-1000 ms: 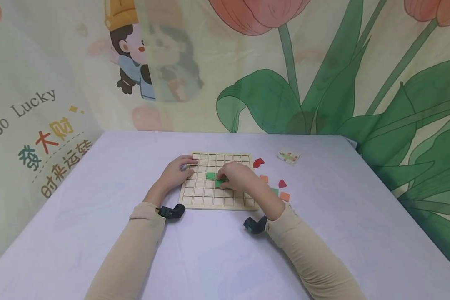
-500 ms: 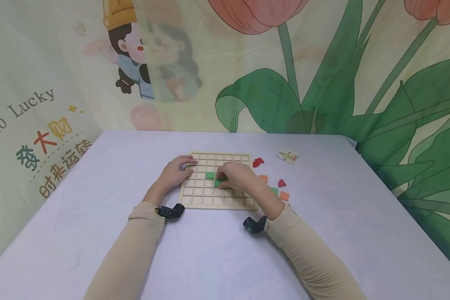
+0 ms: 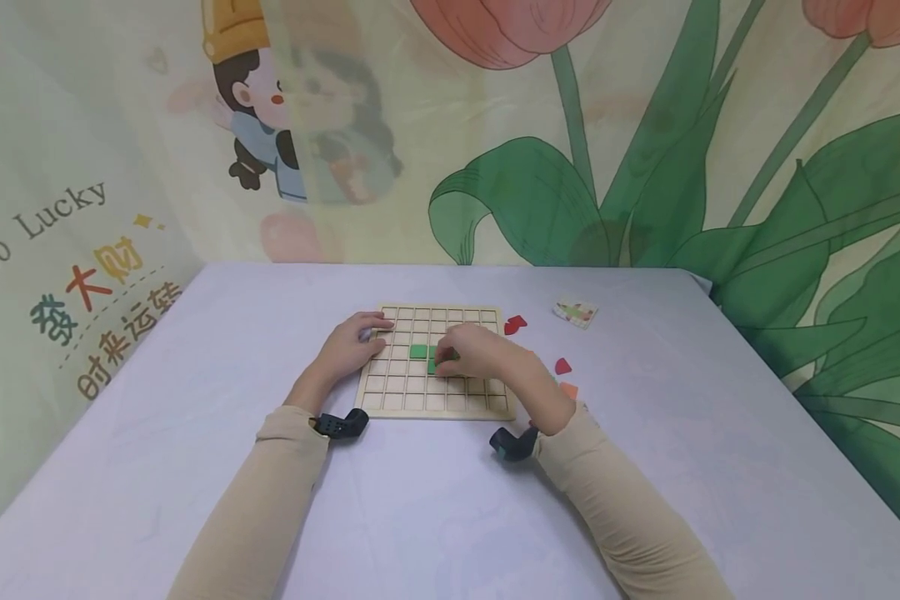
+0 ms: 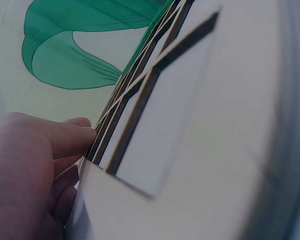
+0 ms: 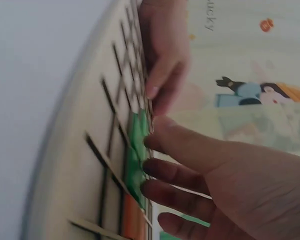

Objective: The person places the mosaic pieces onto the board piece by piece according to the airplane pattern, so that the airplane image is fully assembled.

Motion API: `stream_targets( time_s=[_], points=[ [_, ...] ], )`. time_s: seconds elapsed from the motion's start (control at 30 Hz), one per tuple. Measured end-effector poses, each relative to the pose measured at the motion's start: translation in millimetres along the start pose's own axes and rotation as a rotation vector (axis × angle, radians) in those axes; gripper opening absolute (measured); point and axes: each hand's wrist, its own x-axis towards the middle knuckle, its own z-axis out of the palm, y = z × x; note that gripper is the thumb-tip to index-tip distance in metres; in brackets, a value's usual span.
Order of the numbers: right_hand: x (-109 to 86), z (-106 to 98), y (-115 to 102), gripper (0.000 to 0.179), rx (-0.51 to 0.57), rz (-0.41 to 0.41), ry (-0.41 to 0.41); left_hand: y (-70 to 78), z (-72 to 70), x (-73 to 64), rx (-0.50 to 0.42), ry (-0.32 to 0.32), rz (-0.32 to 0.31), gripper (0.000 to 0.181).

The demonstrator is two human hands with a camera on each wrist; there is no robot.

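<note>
A pale wooden grid board (image 3: 401,402) lies on the table. My left hand (image 3: 347,346) rests at its left edge, fingers reaching over the rim; the left wrist view shows the fingertips touching that edge. Over the middle of the board is my right hand (image 3: 476,350), its fingertips on the green square tiles (image 5: 136,145) in the cells. Thumb and fingers look fairly straight and slightly spread in the right wrist view. One green tile (image 3: 417,352) shows left of the right hand; others are partly covered by its fingers. An orange tile (image 5: 133,217) appears low in the right wrist view, by the green ones.
Right of the board lie red pieces (image 3: 515,325), another red piece (image 3: 563,366) and an orange tile (image 3: 567,390), partly behind the right forearm. A patterned card (image 3: 575,313) sits farther back. A printed curtain (image 3: 375,233) hangs behind the white table (image 3: 420,508).
My right wrist has shifted slightly right, and its forearm now covers loose tiles seen beside the board before. More green shows near its fingertips. The left hand stays at the board's edge.
</note>
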Motion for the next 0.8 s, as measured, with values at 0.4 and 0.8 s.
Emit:
stream_targets(
  time_s=[0.4,0.8],
  points=[
    [-38.4,-48.9,45.7,0.014,0.136,0.273,-0.135,0.8,-1.2,-1.9,-0.004,-0.001,0.002,0.038],
    [-55.4,-47.1,70.3,0.018,0.12,0.386,-0.374,-0.1,0.4,-1.1,0.003,-0.003,-0.002,0.038]
  ],
)
